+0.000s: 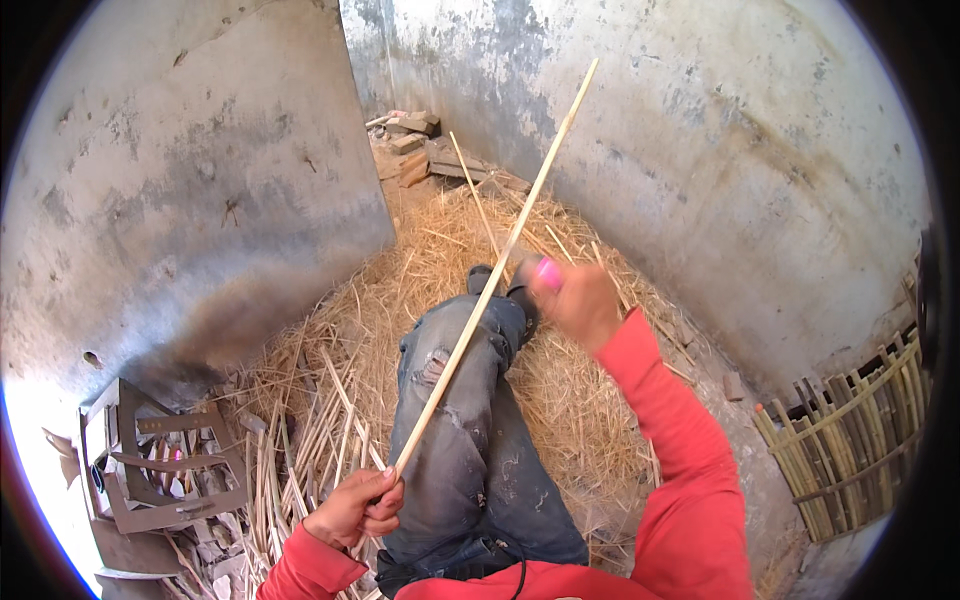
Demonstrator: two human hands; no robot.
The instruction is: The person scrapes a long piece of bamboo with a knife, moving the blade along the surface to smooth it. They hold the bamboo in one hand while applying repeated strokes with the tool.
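Note:
A long, pale bamboo strip (pixel 463 347) slants from the lower left up to the far right, across my outstretched legs. My left hand (pixel 362 507) is closed around its near end, beside my thigh. Around mid-length, just right of the strip, my right hand (pixel 580 305) is closed and somewhat blurred by motion. A bright pink thing (pixel 548 273) shows at its fingers; whether it is a tool's handle or a finger wrap, I cannot tell. A greyish blur lies between it and the strip.
Straw-like shavings (pixel 570 430) cover the floor, with loose bamboo strips (pixel 285 460) at the left. A broken dark frame (pixel 180 455) stands lower left, and a slatted bamboo panel (pixel 850 440) at the right. Bricks (pixel 410 135) lie in the far corner between worn walls (pixel 740 150).

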